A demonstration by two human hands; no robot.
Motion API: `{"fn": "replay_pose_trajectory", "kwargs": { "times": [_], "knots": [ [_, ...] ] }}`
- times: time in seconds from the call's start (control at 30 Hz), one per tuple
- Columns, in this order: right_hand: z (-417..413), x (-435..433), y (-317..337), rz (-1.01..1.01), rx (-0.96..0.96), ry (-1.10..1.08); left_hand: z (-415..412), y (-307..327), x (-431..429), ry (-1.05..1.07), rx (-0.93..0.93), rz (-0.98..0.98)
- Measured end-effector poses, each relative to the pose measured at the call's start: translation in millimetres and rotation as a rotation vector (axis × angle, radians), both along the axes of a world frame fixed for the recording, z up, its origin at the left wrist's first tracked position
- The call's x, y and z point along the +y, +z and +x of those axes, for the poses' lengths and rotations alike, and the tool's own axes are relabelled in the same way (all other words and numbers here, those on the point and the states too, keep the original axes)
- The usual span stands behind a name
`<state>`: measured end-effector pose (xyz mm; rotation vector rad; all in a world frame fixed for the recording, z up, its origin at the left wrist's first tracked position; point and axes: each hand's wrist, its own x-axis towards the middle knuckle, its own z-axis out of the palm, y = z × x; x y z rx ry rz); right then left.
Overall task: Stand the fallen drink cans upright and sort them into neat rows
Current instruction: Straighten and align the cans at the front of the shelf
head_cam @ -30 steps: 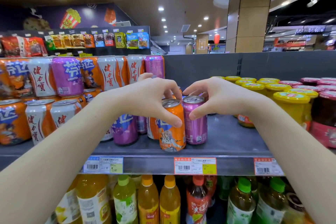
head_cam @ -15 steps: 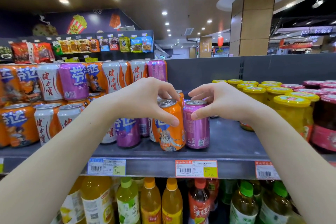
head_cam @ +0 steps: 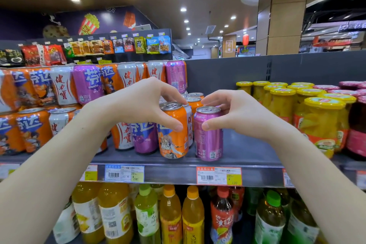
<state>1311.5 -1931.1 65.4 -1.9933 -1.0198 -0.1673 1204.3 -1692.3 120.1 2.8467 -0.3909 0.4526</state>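
An orange can (head_cam: 174,136) stands near the front edge of the grey shelf (head_cam: 247,148), tilted slightly left. My left hand (head_cam: 142,105) grips it from above, thumb on its front, fingers behind its top. A purple can (head_cam: 209,140) stands upright just right of it. My right hand (head_cam: 237,113) holds that one, thumb on the front and fingers over the rim. Behind them stand more orange, white and purple cans (head_cam: 136,136), with a second layer stacked on top at the left (head_cam: 87,83).
Yellow-lidded fruit jars (head_cam: 320,123) and pink-lidded jars (head_cam: 356,134) fill the shelf's right side. A bare strip of shelf lies between the purple can and the jars. Price tags (head_cam: 218,176) line the shelf front. Bottled drinks (head_cam: 170,216) stand on the lower shelf.
The orange can has shifted slightly and leans a little left under my left hand. My right thumb has come down onto the purple can's front. The view has tilted up slightly.
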Motion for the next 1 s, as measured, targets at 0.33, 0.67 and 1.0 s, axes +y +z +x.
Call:
{"fn": "replay_pose_trajectory", "kwargs": {
  "times": [0.33, 0.67, 1.0],
  "knots": [
    [-5, 4, -8, 0.080, 0.011, -0.029, -11, -7, 17, 0.037, -0.028, -0.007],
    [-16, 30, -25, 0.263, 0.024, -0.018, -12, -16, 30, 0.087, -0.027, -0.033],
    [-16, 33, -39, 0.238, -0.022, 0.026, -5, -21, 22, 0.116, -0.013, 0.051]
  ]
}}
